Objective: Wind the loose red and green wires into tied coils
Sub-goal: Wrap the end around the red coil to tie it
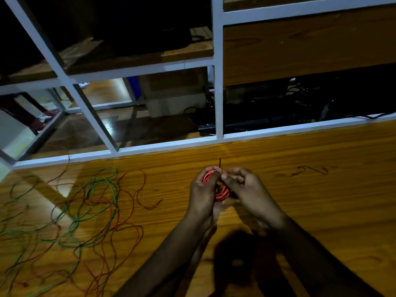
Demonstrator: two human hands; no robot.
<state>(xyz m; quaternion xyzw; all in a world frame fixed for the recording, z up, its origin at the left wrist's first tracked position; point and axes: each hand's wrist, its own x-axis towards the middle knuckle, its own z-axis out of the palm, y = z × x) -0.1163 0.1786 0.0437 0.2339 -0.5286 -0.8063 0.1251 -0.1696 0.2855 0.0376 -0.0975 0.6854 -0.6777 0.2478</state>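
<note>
A small coil of red wire point(221, 192) is held upright above the wooden table point(321, 200), between both hands. My left hand point(203, 194) grips the coil's left side, its fingers curled over the top. My right hand point(250, 194) pinches the coil's upper right edge with thumb and fingertips. A short dark tie end point(220, 162) sticks up from the top of the coil. Loose red wire point(137, 202) and green wire point(94, 198) lie tangled over the table's left part.
Short dark wire pieces point(310, 170) lie on the table to the right. A white metal frame point(218, 82) with wooden shelves stands along the table's far edge. Cables and dark boxes point(300, 103) sit behind it.
</note>
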